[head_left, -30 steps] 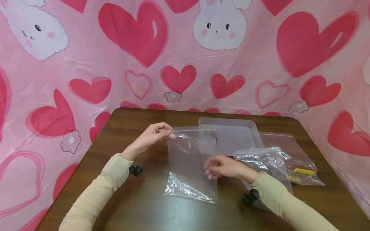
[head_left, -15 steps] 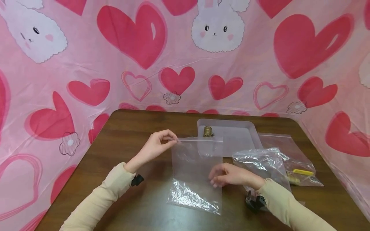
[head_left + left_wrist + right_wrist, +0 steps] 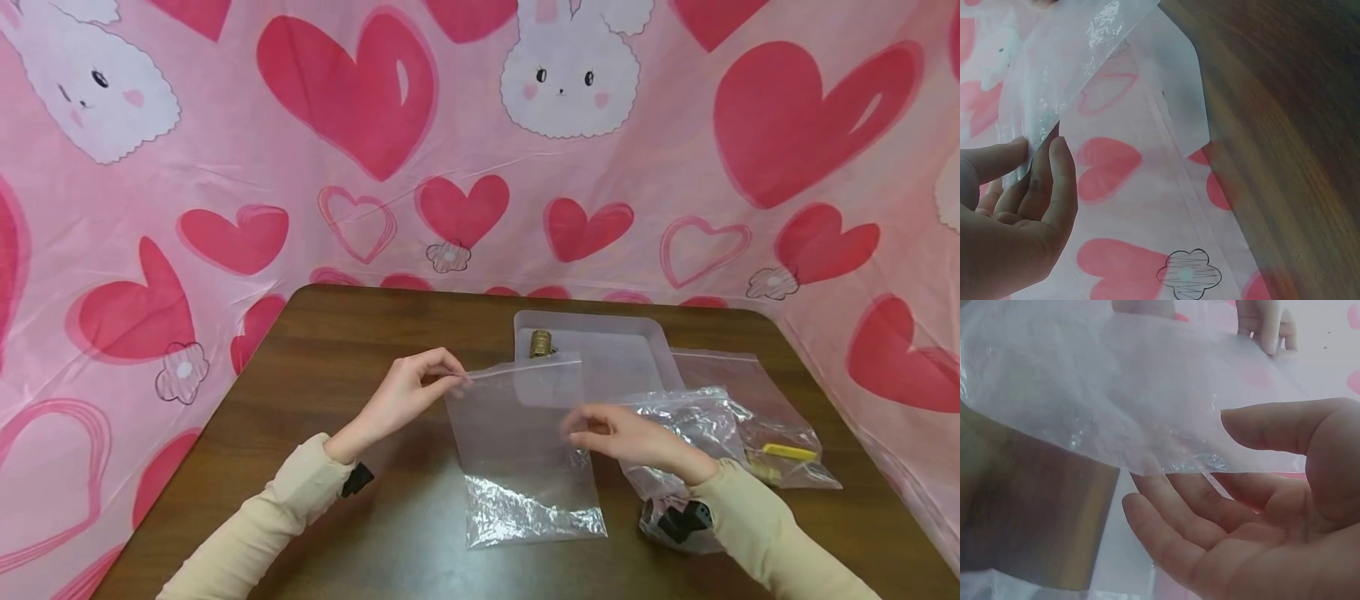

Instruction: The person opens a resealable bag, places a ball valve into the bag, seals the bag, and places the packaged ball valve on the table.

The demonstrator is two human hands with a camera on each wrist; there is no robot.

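Note:
My left hand (image 3: 405,398) pinches the upper left corner of a clear zip-lock bag (image 3: 525,433), which hangs over the table with its bottom slanting right. In the left wrist view, the thumb and fingers of that hand (image 3: 1022,231) grip the plastic. The right hand (image 3: 630,437) is at the bag's right side, slightly blurred in the head view. Close up in the right wrist view, the bag's edge (image 3: 1116,394) passes between the thumb and the loosely bent fingers of the right hand (image 3: 1241,537), which stand apart. No contents show inside the bag.
Behind the bag lies a shallow translucent tray (image 3: 600,319) with a small brass-coloured cylindrical object (image 3: 540,343) in it. To the right are another crumpled clear bag (image 3: 675,421) and a zip-lock bag (image 3: 780,392) with a yellow item (image 3: 789,452) inside. A heart-patterned cloth surrounds the table.
The left hand has come down and slightly right, still pinching the bag. The bag has lowered, uncovering the brass-coloured object, and its bottom has swung right. The right hand has shifted right.

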